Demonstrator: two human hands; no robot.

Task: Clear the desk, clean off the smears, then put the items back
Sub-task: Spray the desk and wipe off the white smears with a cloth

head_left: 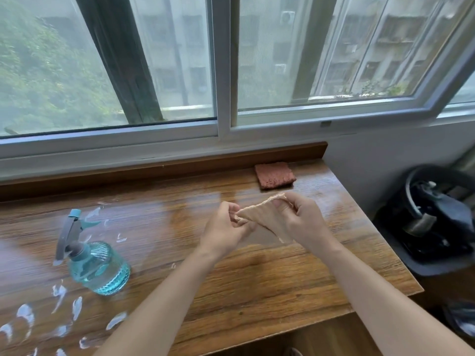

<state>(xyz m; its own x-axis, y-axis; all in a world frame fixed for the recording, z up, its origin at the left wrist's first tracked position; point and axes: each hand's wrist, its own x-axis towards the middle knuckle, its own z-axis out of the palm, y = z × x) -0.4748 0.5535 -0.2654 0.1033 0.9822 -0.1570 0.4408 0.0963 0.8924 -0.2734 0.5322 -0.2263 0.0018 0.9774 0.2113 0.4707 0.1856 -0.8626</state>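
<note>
Above the middle of the wooden desk (257, 278) both my hands hold a beige cloth (264, 215) stretched between them. My left hand (226, 232) pinches its left corner and my right hand (305, 222) pinches its upper right edge. A folded reddish cloth (275, 174) lies flat at the back of the desk near the window ledge. A blue-green spray bottle (95, 263) with a grey trigger stands upright at the left. White smears (61, 312) streak the desk at the front left, and fainter ones lie behind the bottle.
A window with sliding frames (223, 73) runs along the back behind a raised wooden ledge (164, 165). To the right of the desk's edge stands a black machine-like object (437, 214). The desk surface around my hands looks wet and glossy.
</note>
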